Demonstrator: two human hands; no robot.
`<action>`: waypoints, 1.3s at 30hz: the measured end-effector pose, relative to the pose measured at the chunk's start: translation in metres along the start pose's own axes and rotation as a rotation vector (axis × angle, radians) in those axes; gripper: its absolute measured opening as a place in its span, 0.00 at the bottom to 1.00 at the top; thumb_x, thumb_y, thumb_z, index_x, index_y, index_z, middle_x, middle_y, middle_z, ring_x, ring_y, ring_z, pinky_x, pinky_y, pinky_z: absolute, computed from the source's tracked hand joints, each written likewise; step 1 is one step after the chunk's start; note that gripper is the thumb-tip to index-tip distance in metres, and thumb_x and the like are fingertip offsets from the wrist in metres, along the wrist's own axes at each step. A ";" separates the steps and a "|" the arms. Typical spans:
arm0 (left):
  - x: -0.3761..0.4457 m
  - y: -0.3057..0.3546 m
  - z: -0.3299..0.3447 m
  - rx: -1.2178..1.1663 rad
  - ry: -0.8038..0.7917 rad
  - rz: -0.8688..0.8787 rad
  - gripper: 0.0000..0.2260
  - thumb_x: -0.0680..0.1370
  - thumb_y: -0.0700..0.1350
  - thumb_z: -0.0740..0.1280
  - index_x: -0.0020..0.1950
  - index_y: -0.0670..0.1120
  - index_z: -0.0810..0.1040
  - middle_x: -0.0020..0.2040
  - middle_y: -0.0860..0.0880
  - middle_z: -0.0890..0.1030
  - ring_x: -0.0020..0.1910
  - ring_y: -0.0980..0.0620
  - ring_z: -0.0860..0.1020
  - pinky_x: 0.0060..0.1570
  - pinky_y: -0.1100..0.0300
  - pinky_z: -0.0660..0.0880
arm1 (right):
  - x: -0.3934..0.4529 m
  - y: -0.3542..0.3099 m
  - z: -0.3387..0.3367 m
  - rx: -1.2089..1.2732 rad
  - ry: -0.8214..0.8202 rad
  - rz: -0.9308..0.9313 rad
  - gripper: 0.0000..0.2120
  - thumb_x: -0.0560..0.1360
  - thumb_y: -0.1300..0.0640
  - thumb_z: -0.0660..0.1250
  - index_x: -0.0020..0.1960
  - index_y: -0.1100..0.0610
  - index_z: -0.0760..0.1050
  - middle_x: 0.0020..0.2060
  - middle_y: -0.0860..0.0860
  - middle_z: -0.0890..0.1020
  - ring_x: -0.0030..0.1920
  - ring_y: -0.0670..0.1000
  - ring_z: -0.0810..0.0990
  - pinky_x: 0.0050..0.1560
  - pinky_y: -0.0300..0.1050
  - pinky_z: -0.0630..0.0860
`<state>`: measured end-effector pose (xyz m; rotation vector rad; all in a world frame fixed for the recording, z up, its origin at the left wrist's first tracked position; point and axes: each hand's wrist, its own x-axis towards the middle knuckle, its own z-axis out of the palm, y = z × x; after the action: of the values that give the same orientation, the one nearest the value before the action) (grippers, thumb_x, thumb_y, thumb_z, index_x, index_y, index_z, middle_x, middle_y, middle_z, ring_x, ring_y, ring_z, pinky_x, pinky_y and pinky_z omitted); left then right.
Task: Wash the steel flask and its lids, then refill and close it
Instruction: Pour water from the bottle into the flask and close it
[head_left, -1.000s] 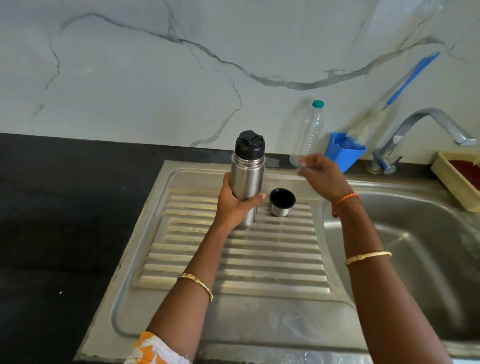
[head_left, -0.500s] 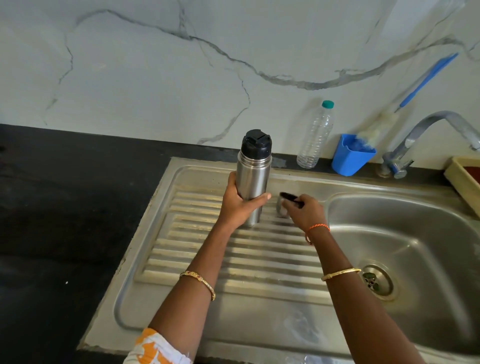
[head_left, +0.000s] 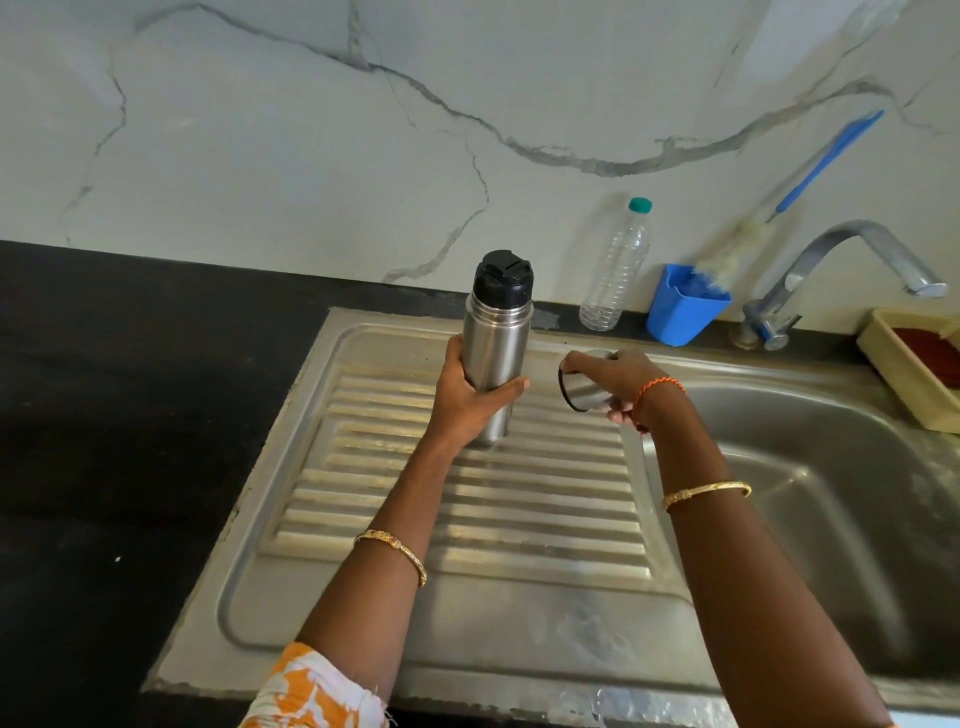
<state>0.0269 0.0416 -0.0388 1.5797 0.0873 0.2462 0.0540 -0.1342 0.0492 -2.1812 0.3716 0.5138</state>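
Observation:
The steel flask (head_left: 493, 353) stands upright on the ribbed drainboard (head_left: 467, 509), with its black inner stopper (head_left: 503, 279) fitted on top. My left hand (head_left: 467, 400) grips the flask's lower body. My right hand (head_left: 615, 382) holds the steel cup lid (head_left: 582, 389) lifted off the drainboard and tilted, its black-rimmed mouth facing left toward the flask. The lid sits a short gap to the right of the flask, below the level of its neck.
A clear plastic bottle (head_left: 615, 270) with a green cap and a blue holder (head_left: 680, 312) with a bottle brush (head_left: 737, 249) stand at the back wall. The tap (head_left: 852, 260) overhangs the sink basin (head_left: 831, 493). A yellow tray (head_left: 914, 364) sits far right. Black counter lies left.
My right hand came back from the plastic bottle, took hold of the cup lid on the drainboard, lifted it and tilted it. The left hand kept its grip on the flask.

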 end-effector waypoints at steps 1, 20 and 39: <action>0.000 0.001 0.000 0.000 -0.005 0.002 0.33 0.67 0.40 0.79 0.64 0.53 0.65 0.53 0.54 0.77 0.49 0.57 0.79 0.44 0.64 0.79 | 0.000 0.000 0.000 0.002 0.027 -0.023 0.17 0.71 0.45 0.69 0.44 0.58 0.71 0.36 0.55 0.74 0.31 0.48 0.69 0.25 0.39 0.66; -0.001 0.001 -0.003 0.006 -0.021 0.003 0.31 0.67 0.41 0.79 0.62 0.51 0.66 0.52 0.53 0.77 0.48 0.56 0.79 0.42 0.65 0.79 | -0.064 -0.068 -0.020 0.403 0.133 -0.700 0.28 0.64 0.71 0.74 0.59 0.52 0.75 0.44 0.50 0.78 0.44 0.49 0.77 0.45 0.36 0.78; -0.004 0.005 -0.003 -0.005 -0.035 -0.005 0.31 0.67 0.42 0.79 0.63 0.52 0.66 0.51 0.54 0.77 0.47 0.57 0.79 0.37 0.71 0.76 | -0.084 -0.129 -0.007 -0.649 0.077 -0.737 0.26 0.74 0.57 0.67 0.71 0.57 0.65 0.64 0.59 0.73 0.58 0.57 0.75 0.57 0.47 0.72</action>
<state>0.0217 0.0433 -0.0344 1.5784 0.0641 0.2146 0.0383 -0.0548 0.1806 -2.7285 -0.6417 0.1298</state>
